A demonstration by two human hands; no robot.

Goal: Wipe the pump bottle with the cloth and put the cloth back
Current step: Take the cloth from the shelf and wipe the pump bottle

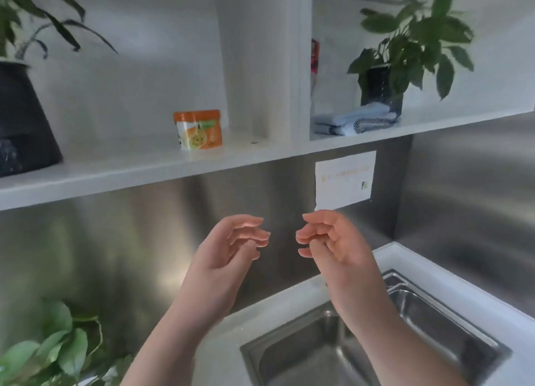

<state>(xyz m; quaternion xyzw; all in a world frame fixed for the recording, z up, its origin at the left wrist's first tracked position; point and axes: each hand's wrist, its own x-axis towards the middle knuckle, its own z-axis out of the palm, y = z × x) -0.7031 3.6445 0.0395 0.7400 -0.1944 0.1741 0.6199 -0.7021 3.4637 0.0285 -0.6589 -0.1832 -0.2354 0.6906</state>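
A folded pale blue cloth [354, 120] with a dark checked edge lies on the right shelf compartment, in front of a potted plant. No pump bottle shows in this view. My left hand [231, 246] and my right hand [330, 240] are raised side by side in front of the steel wall, well below the shelf. Both have curled, parted fingers that face each other across a small gap, and both hold nothing.
A white shelf [144, 168] carries an orange packet [199, 129] and a dark pot [23, 119] at the left. A plant in a dark pot [379, 84] stands behind the cloth. A steel sink [362, 342] lies below right, leaves [52, 345] at bottom left, a paper notice [344, 180] on the wall.
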